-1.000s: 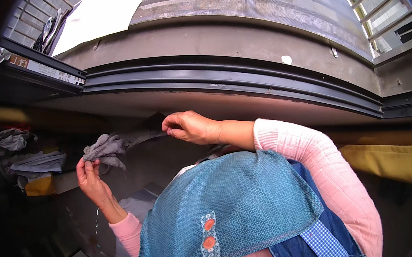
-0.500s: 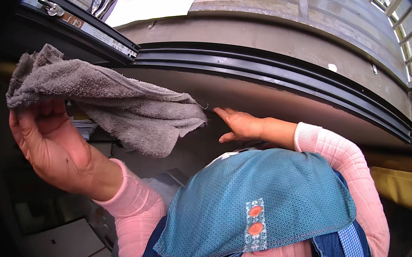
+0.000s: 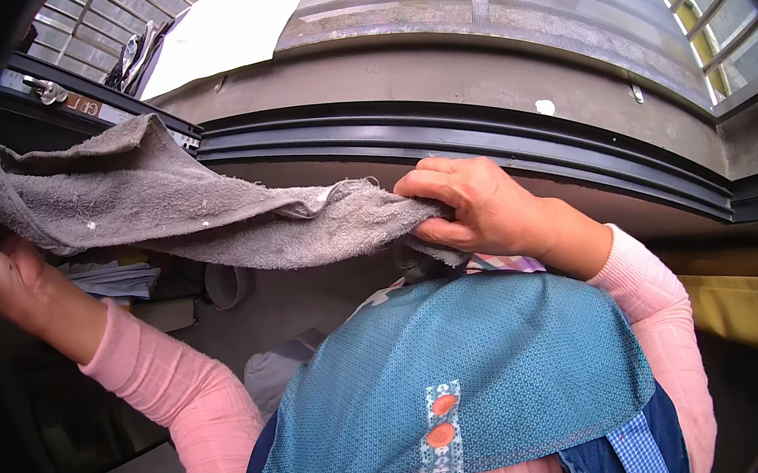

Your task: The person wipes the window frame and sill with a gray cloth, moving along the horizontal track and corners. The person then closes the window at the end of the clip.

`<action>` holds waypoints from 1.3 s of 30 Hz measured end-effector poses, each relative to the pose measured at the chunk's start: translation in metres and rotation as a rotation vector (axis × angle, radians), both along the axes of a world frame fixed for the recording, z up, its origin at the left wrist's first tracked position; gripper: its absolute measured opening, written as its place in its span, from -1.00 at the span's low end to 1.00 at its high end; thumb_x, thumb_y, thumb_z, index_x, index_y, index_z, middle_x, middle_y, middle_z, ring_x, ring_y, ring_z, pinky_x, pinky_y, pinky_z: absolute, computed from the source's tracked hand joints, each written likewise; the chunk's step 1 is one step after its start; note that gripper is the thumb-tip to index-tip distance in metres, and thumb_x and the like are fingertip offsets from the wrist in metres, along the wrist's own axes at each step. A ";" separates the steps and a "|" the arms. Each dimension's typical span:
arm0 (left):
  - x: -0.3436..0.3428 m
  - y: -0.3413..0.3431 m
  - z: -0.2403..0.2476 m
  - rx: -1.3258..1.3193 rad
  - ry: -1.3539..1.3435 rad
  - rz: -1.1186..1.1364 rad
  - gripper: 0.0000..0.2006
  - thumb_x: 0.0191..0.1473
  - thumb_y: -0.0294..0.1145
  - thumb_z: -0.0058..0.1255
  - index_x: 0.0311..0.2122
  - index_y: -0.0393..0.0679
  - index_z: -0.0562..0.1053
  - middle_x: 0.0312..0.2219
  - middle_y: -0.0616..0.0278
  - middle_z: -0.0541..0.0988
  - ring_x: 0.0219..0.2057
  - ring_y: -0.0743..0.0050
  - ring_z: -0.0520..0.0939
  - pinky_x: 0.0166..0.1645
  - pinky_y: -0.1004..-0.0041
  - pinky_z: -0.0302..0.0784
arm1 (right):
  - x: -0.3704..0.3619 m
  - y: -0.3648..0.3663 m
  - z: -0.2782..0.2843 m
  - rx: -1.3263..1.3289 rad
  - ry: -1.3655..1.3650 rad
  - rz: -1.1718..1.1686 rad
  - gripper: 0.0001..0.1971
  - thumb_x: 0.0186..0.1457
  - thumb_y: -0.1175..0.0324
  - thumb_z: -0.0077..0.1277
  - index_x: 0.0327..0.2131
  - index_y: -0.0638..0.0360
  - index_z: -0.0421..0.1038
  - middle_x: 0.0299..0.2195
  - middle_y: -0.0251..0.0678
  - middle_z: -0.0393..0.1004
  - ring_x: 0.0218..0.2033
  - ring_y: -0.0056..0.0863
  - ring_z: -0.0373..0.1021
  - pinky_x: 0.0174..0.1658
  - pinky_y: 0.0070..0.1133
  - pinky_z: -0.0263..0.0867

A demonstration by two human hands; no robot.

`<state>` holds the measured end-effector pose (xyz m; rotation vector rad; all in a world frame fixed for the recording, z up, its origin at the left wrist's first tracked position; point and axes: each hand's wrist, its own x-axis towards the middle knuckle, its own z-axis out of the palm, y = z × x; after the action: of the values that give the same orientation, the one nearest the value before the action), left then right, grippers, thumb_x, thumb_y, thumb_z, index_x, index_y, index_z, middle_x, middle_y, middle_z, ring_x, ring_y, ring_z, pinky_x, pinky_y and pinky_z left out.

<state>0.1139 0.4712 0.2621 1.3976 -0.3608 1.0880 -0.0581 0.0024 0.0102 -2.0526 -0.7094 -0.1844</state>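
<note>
A grey terry towel (image 3: pixel 243 226) is stretched sideways in front of my chest, sagging a little, with a raised fold near its left part and small white specks on it. My right hand (image 3: pixel 484 205) pinches its right end between thumb and fingers. At the far left, my left hand (image 3: pixel 27 281) holds the other end from below. Its fingertips are partly hidden behind the cloth. A short piece of the towel hangs below my right fingers.
Beyond the towel runs a black window track (image 3: pixel 442 132), with a metal ledge (image 3: pixel 490 65) behind it. White paper (image 3: pixel 230 33) lies outside at the back left, near metal bars (image 3: pixel 720 8) at the right. Folded papers (image 3: pixel 112 280) and a round cup-like container (image 3: pixel 228 286) sit below the towel.
My right hand has taken hold of the towel's loose right end. The left hand has moved left, and the towel is now drawn out longer. The view has shifted right.
</note>
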 end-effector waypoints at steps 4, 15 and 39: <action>0.051 -0.030 -0.062 -0.036 0.124 -0.005 -0.80 0.12 -0.53 0.02 -0.14 -0.36 0.44 -0.26 -0.02 0.57 -0.26 0.24 0.62 -0.11 0.38 0.59 | -0.032 -0.061 0.108 -0.418 -0.487 -0.406 -0.54 -0.37 0.46 0.29 -0.23 0.17 0.48 -0.43 -0.27 0.38 -0.46 -0.34 0.40 -0.39 -0.52 0.36; -0.014 -0.237 -0.237 0.701 0.476 0.053 -0.79 0.11 -0.49 0.05 -0.12 -0.25 0.47 -0.40 0.24 0.55 -0.39 0.59 0.52 -0.24 0.54 0.49 | -0.068 -0.125 0.022 -0.581 -0.233 -0.672 -0.51 -0.15 0.37 0.24 -0.08 0.18 0.34 -0.12 -0.09 0.34 -0.13 -0.15 0.35 -0.06 -0.37 0.30; -0.089 -0.337 -0.220 0.625 0.260 -0.593 -0.95 0.05 -0.64 0.05 -0.37 -0.28 0.43 -0.48 0.27 0.47 -0.42 0.55 0.43 -0.23 0.60 0.35 | -0.095 -0.171 0.028 -0.484 -0.203 -0.835 -0.77 -0.04 0.48 0.14 -0.25 0.20 0.40 -0.24 -0.15 0.41 -0.20 -0.16 0.37 -0.09 -0.38 0.29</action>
<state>0.0246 0.1337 0.0418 1.7876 -0.9085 0.2985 -0.1534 -0.1686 0.0380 -2.7247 0.0513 -0.7617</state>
